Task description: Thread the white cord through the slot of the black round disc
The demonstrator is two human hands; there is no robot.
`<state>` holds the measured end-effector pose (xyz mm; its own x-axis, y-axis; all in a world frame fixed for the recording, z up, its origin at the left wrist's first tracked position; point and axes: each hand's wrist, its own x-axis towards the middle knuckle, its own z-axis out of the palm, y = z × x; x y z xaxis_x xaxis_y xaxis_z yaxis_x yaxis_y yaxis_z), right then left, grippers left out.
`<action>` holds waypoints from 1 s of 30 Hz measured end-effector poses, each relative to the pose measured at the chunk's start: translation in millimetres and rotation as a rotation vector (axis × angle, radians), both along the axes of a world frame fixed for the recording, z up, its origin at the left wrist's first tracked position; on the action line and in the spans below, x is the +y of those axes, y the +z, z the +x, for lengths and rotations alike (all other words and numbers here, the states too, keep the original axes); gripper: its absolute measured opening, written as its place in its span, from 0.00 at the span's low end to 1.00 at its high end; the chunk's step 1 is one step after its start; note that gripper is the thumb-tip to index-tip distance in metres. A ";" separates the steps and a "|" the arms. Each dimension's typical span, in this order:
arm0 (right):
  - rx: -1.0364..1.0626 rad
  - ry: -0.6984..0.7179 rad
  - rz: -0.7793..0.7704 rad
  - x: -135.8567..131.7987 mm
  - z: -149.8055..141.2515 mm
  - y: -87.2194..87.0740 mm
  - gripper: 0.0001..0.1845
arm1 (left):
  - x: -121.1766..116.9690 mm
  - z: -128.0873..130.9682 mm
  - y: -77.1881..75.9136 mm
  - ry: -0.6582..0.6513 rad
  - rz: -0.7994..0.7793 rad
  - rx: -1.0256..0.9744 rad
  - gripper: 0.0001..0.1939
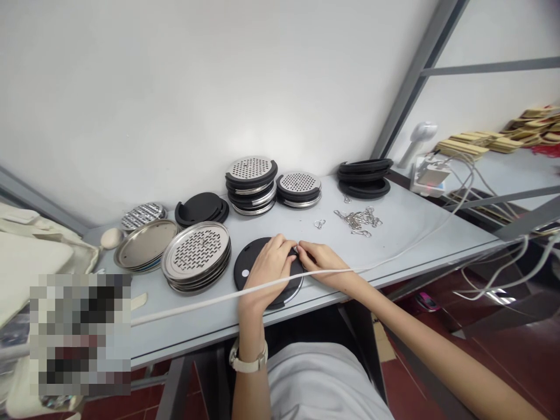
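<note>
Head view, lower middle of the frame: what are the hands busy with?

Fine work at the rim of a black disc (248,256), I'd judge. It lies on the tabletop (330,201), a white spot showing on its left part.

Where are the fingers against it?

The left hand (269,265) lies across the top of the disc, covering much of its middle. The right hand (321,261) comes in from the right, and both sets of fingertips meet near the disc's upper right edge.

Are they gripping anything?

The right thumb and fingers are bent close together, with a tiny glint by their tips, but it's too small to tell whether they pinch it. Nor can I tell whether the left fingers clasp the disc or merely rest on it.

What does the next move call for?

In my judgement, a firm left hand on the disc and small, exact motions of the right fingertips. The white cable (219,297) crosses the view in front of both arms, so snagging it is a risk.

And those metal hooks (359,219)?

In a loose heap right of centre, well apart from the fingers.
</note>
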<state>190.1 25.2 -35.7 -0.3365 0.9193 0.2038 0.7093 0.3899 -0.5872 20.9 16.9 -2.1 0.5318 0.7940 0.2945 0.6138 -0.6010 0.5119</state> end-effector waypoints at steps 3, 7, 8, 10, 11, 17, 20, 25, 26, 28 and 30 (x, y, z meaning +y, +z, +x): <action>0.035 0.005 -0.035 0.5 0.7 -0.1 0.15 | -0.3 0.3 -0.4 0.000 -0.006 -0.009 0.11; 0.074 0.011 -0.060 0.5 1.0 -0.2 0.15 | -0.5 0.3 -1.3 0.007 -0.014 -0.009 0.09; 0.080 0.013 -0.066 0.4 1.1 -0.1 0.15 | -0.5 0.2 -1.6 0.008 -0.016 -0.009 0.09; 0.089 0.012 -0.076 0.4 1.3 0.3 0.15 | -0.4 0.0 -1.8 0.006 -0.019 -0.008 0.09; 0.094 0.012 -0.079 0.5 1.4 0.5 0.16 | -0.4 0.0 -1.8 0.004 -0.021 -0.007 0.09; 0.100 0.006 -0.075 0.7 1.9 0.9 0.16 | -0.4 0.2 -1.6 -0.004 -0.038 -0.031 0.10; 0.091 0.009 -0.071 -0.2 1.5 1.5 0.16 | -0.5 0.1 -1.9 -0.001 -0.038 -0.034 0.11; 0.043 -0.006 -0.051 -1.1 0.2 3.4 0.15 | -0.8 -0.7 -2.1 -0.009 -0.037 -0.024 0.11; 0.033 -0.008 -0.040 -1.2 -0.1 3.6 0.15 | -0.8 -0.8 -2.1 -0.009 -0.037 -0.025 0.11; 0.019 -0.007 -0.018 -1.5 -0.6 3.8 0.14 | -0.8 -0.8 -2.2 -0.004 -0.035 -0.029 0.10; 0.011 -0.005 -0.007 -1.8 -1.0 3.8 0.14 | -0.8 -0.5 -2.4 0.000 -0.034 -0.031 0.09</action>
